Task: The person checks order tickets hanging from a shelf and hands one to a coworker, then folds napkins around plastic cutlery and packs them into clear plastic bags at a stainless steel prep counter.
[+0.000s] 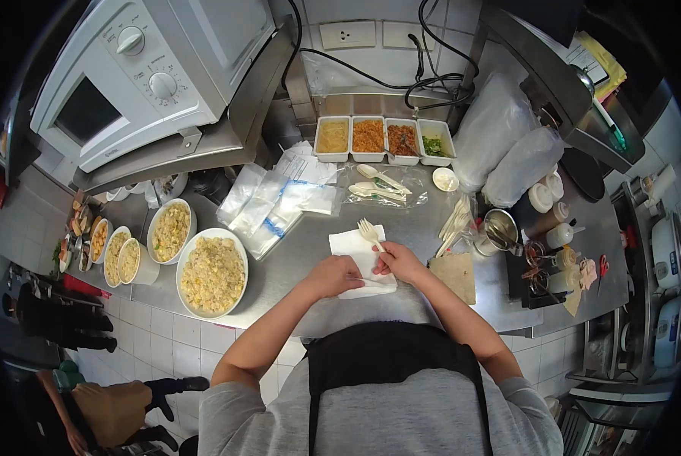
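A white paper napkin [348, 242] lies on the steel counter in front of me. My right hand [401, 263] is closed, pinching the handle of a pale disposable fork [368, 230] whose tines point away from me over the napkin. My left hand [334, 276] is closed at the napkin's left edge, with its fingertips on the paper. Further back, wrapped pale utensils [378, 185] rest on clear plastic. Right of my hands are a brown paper piece [454, 279] and a bunch of pale utensils [456, 223].
Large bowls of fried rice [213, 273] stand at left, near plastic bags [268, 201]. White food trays [368, 138] line the back wall. A microwave [146, 72] sits on the upper left shelf. Bottles [539, 199] and a metal container [486, 242] are at right. Other people stand at lower left.
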### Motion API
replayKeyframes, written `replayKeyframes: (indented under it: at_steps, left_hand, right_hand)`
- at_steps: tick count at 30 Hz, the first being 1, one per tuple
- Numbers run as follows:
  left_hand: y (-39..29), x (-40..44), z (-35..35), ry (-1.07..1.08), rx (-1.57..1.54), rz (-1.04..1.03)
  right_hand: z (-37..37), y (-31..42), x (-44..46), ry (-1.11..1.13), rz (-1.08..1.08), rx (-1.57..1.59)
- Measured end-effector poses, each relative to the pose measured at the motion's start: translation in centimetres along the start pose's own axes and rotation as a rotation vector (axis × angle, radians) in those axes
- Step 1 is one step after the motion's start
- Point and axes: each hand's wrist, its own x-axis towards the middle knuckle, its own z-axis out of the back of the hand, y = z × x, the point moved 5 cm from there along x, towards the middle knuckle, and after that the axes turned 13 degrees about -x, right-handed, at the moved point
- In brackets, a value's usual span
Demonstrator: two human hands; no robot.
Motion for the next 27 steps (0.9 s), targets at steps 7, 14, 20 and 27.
replayKeyframes:
  at_steps: [7,14,20,27]
  left_hand:
    - [1.1,0.5,0.3,0.050,-0.113,0.033]
    - [1.5,0.4,0.1,0.033,-0.136,0.015]
    - [2.0,0.0,-0.2,-0.040,-0.085,0.025]
    - [0.3,-1.5,0.3,-0.201,-0.078,-0.020]
  right_hand:
    - [0.0,-0.4,0.1,0.017,-0.008,0.046]
    - [0.0,-0.3,0.0,0.019,-0.026,0.052]
    - [-0.7,-0.5,-0.9,0.015,-0.041,0.000]
    - [1.2,3.0,-1.8,0.018,0.164,-0.405]
